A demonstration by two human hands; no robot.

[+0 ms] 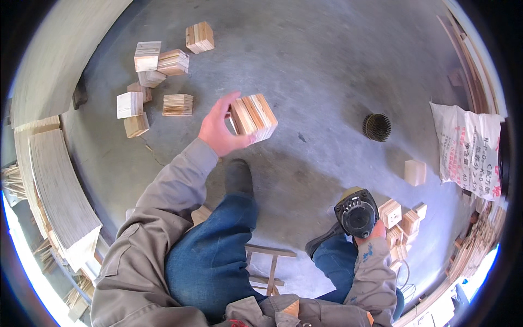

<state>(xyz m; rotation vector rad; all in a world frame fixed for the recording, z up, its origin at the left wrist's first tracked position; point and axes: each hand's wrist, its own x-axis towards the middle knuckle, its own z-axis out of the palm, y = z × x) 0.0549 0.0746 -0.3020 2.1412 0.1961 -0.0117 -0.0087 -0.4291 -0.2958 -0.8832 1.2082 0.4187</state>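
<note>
Head view gives us the left hand [220, 129] reached out over the grey floor [305, 65], thumb and fingers clamped on a layered wooden block [254, 117], which sits in front of the left boot [238, 177]. On the other side we see the right hand [373, 233] closed on a black tool [357, 213] with a round cap and a yellowish edge, held above the right knee; most of its fingers are hidden from us. Just beside that tool lies a pile of small blocks [390, 212], with a pale single block [415, 173] a little beyond. Farther out, we find a round coil of nails [377, 127] standing by itself, and a white sack [466, 152] near the right rim. Up to the left, more layered blocks [178, 104] are scattered — some touching, some apart — and stacked boards [57, 180] line the left edge. Between the legs we make out a wooden frame [271, 270].
</note>
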